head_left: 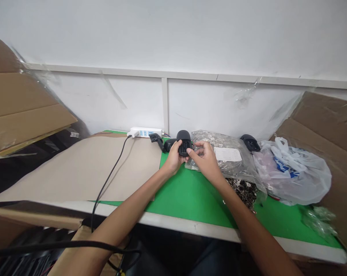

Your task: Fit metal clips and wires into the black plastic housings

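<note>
My left hand [174, 159] is closed around a black plastic casing [184, 138] with a rounded top and a slotted recess that looks like a battery compartment. The thumb lies along its left edge, and fingers support it from below. At the casing's lower right, my right hand [206, 158] has its thumb on the recess and its fingers curled. Whether a small part sits in that pinch cannot be made out. Just left of the casing lie more black plastic parts [169, 144]. Under and behind my right hand is a clear bag [229, 140] of small metal pieces.
Loose metal pieces [244, 193] lie by my right forearm. Farther right are another black casing [250, 142] and a knotted white plastic bag [303, 172]. A power strip [147, 132] stands by the wall, its black cable [110, 174] crossing a brown sheet [75, 168]. Cardboard [23, 103] flanks the green tabletop [182, 199].
</note>
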Demonstrator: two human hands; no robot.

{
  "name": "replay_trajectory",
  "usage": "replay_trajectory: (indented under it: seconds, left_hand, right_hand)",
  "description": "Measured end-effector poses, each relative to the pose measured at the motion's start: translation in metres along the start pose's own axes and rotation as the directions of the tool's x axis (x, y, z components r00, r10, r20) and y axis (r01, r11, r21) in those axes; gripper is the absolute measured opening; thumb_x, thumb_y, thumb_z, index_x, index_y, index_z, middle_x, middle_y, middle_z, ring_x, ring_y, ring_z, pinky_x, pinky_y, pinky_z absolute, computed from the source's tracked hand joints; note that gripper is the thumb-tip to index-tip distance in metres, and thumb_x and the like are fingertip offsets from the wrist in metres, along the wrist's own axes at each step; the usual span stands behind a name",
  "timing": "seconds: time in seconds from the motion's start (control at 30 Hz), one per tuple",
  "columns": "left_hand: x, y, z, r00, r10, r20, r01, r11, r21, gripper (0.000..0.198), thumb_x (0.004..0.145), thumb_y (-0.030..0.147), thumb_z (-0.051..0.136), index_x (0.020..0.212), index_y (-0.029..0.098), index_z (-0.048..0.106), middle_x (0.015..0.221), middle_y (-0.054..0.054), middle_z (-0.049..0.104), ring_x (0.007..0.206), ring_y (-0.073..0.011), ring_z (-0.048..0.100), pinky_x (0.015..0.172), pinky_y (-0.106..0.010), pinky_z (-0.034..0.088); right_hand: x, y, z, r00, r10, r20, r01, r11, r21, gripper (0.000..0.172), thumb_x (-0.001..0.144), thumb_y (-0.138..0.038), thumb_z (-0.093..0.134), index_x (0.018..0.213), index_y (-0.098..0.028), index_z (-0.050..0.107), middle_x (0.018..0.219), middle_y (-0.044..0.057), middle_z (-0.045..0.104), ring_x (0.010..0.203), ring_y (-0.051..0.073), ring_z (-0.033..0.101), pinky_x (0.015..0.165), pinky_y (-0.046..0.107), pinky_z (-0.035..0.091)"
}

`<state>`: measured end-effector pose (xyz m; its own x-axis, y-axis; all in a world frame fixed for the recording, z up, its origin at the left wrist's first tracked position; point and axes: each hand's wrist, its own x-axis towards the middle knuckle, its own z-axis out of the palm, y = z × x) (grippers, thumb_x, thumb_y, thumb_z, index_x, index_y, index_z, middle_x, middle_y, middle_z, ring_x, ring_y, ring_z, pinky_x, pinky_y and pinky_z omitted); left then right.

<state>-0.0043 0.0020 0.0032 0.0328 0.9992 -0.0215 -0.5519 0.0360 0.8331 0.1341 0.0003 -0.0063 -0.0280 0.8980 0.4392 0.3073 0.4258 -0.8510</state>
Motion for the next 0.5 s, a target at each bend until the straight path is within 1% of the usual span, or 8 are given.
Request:
replay_trajectory:
  seconds: [0.07,0.13,0.2,0.3,0.37,0.4,0.43,0.5]
  left_hand:
    - [0.0,0.002,0.0,1.0,-0.004,-0.005,0.004,1.0,0.02,0.034,0.088,0.051,0.064,0.092,0.018,0.056,0.062,0.002,0.059,0.041,-0.0106,0.048,0.041,-0.022,0.037]
    - [0.0,0.005,-0.001,1.0,-0.02,0.012,0.02,0.999,0.037,0.033,0.09,0.05,0.061,0.089,0.018,0.057,0.059,0.002,0.057,0.041,-0.0113,0.047,0.041,-0.023,0.036]
    - [0.0,0.008,-0.001,0.999,-0.039,0.035,0.038,0.999,0.038,0.032,0.092,0.048,0.057,0.086,0.016,0.059,0.059,-0.001,0.059,0.043,-0.0121,0.049,0.043,-0.023,0.035]
    - [-0.001,0.012,0.0,0.997,-0.06,0.055,0.06,0.998,0.012,0.029,0.091,0.043,0.057,0.083,0.015,0.06,0.06,-0.003,0.061,0.045,-0.0113,0.047,0.045,-0.022,0.034]
    - [-0.002,0.013,0.001,0.996,-0.073,0.048,0.074,0.997,-0.014,0.027,0.089,0.04,0.062,0.08,0.016,0.059,0.059,-0.001,0.058,0.044,-0.0101,0.045,0.044,-0.022,0.032]
    - [-0.002,0.014,0.001,0.996,-0.078,0.035,0.079,0.996,-0.029,0.026,0.087,0.039,0.064,0.078,0.016,0.058,0.058,0.001,0.056,0.045,-0.0097,0.045,0.044,-0.022,0.031]
    - [-0.002,0.014,0.001,0.997,-0.079,0.012,0.08,0.996,-0.043,0.025,0.085,0.038,0.067,0.077,0.017,0.057,0.058,0.002,0.055,0.045,-0.0094,0.045,0.044,-0.021,0.032]
    - [-0.001,0.013,0.0,0.996,-0.077,-0.035,0.075,0.996,-0.054,0.022,0.083,0.035,0.069,0.077,0.017,0.057,0.061,0.003,0.056,0.048,-0.0097,0.049,0.045,-0.02,0.036]
  right_hand:
    - [-0.003,0.0,-0.001,0.994,-0.107,-0.016,0.106,0.994,-0.033,0.043,0.093,-0.058,0.062,0.115,-0.021,0.06,0.121,0.012,0.061,0.094,0.024,0.066,0.087,0.044,0.057]
    - [-0.004,-0.001,-0.004,0.964,-0.266,0.002,0.265,0.961,-0.081,0.036,0.102,-0.052,0.051,0.12,-0.022,0.058,0.123,0.014,0.06,0.108,0.027,0.064,0.097,0.048,0.055]
    - [-0.004,0.0,-0.009,0.896,-0.441,0.047,0.443,0.881,-0.167,0.037,0.101,-0.049,0.054,0.126,-0.022,0.057,0.129,0.015,0.06,0.123,0.03,0.059,0.107,0.054,0.05]
    - [-0.002,0.001,-0.015,0.767,-0.623,0.156,0.638,0.712,-0.293,0.041,0.093,-0.043,0.07,0.127,-0.023,0.057,0.132,0.016,0.063,0.128,0.034,0.057,0.111,0.058,0.046]
    - [-0.001,0.002,-0.015,0.696,-0.683,0.221,0.714,0.624,-0.317,0.03,0.096,-0.035,0.069,0.123,-0.025,0.06,0.13,0.013,0.068,0.127,0.033,0.06,0.11,0.057,0.046]
    - [-0.001,0.003,-0.015,0.671,-0.7,0.246,0.738,0.597,-0.315,0.025,0.097,-0.032,0.066,0.121,-0.026,0.061,0.129,0.012,0.069,0.128,0.032,0.061,0.111,0.057,0.045]
    - [-0.001,0.003,-0.014,0.654,-0.71,0.26,0.753,0.58,-0.31,0.021,0.099,-0.029,0.064,0.12,-0.026,0.062,0.127,0.011,0.071,0.129,0.031,0.062,0.112,0.057,0.045]
    - [-0.001,0.003,-0.011,0.647,-0.715,0.266,0.76,0.577,-0.299,0.018,0.101,-0.027,0.063,0.118,-0.025,0.062,0.123,0.011,0.073,0.128,0.03,0.063,0.112,0.056,0.045]
